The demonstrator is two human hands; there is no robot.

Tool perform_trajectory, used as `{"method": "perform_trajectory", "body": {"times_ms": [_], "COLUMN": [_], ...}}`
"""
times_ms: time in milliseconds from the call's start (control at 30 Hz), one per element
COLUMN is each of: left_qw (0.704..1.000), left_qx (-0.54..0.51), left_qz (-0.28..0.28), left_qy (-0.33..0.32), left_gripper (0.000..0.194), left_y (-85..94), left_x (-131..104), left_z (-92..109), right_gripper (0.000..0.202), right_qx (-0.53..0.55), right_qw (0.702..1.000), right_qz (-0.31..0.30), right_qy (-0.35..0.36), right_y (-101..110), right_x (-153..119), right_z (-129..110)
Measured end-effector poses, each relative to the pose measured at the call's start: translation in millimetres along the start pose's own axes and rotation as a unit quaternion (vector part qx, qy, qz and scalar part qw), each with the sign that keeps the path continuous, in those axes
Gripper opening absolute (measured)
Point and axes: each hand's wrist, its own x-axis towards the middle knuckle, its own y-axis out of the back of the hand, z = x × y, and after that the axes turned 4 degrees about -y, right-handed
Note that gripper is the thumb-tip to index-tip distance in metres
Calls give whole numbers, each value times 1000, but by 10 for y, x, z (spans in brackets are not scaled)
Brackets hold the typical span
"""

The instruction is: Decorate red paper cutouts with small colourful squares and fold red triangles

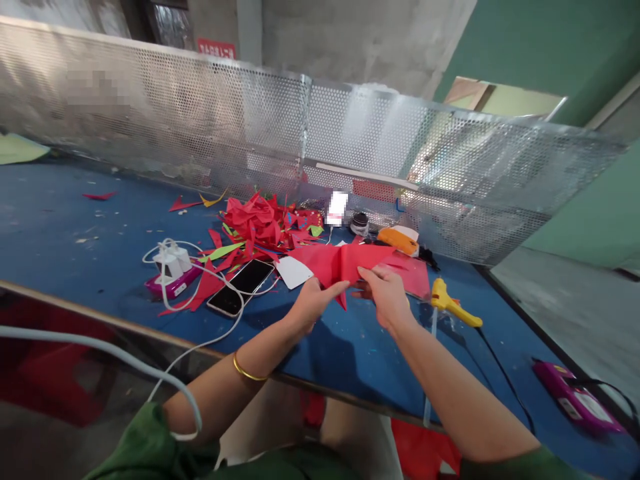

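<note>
A folded red sheet is held up over the blue table, with a crease down its middle and a point hanging below. My left hand grips its lower left part, the thumb stretched toward the crease. On the right side, my right hand pinches the same sheet between thumb and fingers. Behind the right hand lies another flat red piece, partly covered. A white card rests just left of the held sheet.
A heap of red scraps lies behind and left. Nearby are a black-screened phone, a purple power strip with white cables, a yellow glue gun, an orange item and a second purple power strip. A perforated metal screen borders the table.
</note>
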Motion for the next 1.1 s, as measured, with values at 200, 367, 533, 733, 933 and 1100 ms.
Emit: {"method": "perform_trajectory", "body": {"times_ms": [200, 367, 533, 733, 933, 1100], "left_qw": [993, 987, 983, 980, 984, 986], "left_qx": [-74, -86, -64, -46, -43, -32], "left_qz": [10, 74, 124, 158, 119, 76], "left_qy": [96, 111, 117, 110, 126, 147], "left_gripper": [44, 44, 35, 34, 29, 24], "left_y": [71, 61, 111, 138, 61, 107], "left_x": [-36, -178, -332, -410, -507, -603], "left_z": [-103, -136, -140, -172, -173, -169], "right_gripper": [16, 11, 11, 48, 49, 41], "right_qx": [37, 49, 45, -229, -619, -665], "right_qw": [997, 992, 988, 950, 619, 530], "right_qz": [-10, -1, 24, 120, 0, -45], "right_qy": [-69, -113, -143, 173, 484, 524], "right_y": [180, 305, 481, 636, 505, 501], "right_x": [-93, -213, -404, -836, -945, -780], "right_z": [26, 63, 183, 521, 575, 654]}}
